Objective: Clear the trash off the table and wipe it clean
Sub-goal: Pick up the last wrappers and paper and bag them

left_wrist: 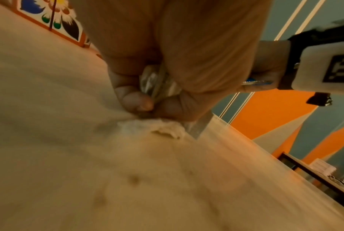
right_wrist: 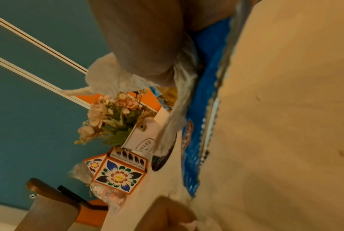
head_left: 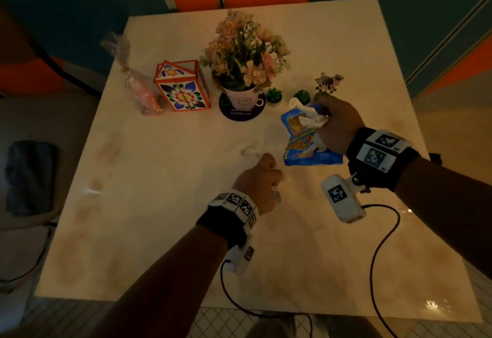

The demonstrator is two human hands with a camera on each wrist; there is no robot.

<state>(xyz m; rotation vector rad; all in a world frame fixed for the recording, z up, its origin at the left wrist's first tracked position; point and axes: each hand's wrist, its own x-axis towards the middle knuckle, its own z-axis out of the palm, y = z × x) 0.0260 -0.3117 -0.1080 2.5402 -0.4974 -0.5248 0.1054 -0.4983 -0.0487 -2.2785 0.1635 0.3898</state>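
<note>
My right hand [head_left: 323, 114] grips a blue snack bag [head_left: 306, 148] together with a crumpled white tissue [head_left: 308, 115], just above the table [head_left: 159, 204] at its right middle. The right wrist view shows the same tissue [right_wrist: 111, 75] and bag [right_wrist: 204, 109] under my right hand [right_wrist: 167, 73]. My left hand [head_left: 266, 160] is curled near the table's centre. In the left wrist view, my left hand [left_wrist: 147, 107] holds a crinkled clear wrapper [left_wrist: 159, 82], and its fingertips press on a small white tissue scrap [left_wrist: 153, 128] lying on the tabletop. That scrap [head_left: 249, 151] lies just beyond my left knuckles.
Along the far half stand a cup of flowers [head_left: 241, 53] on a dark coaster [head_left: 241, 115], a floral box [head_left: 183, 87], a clear bag of pink items [head_left: 138, 85], two tiny potted plants [head_left: 274, 95] and a cow figurine [head_left: 328, 82]. A chair with dark cloth [head_left: 29, 175] stands left.
</note>
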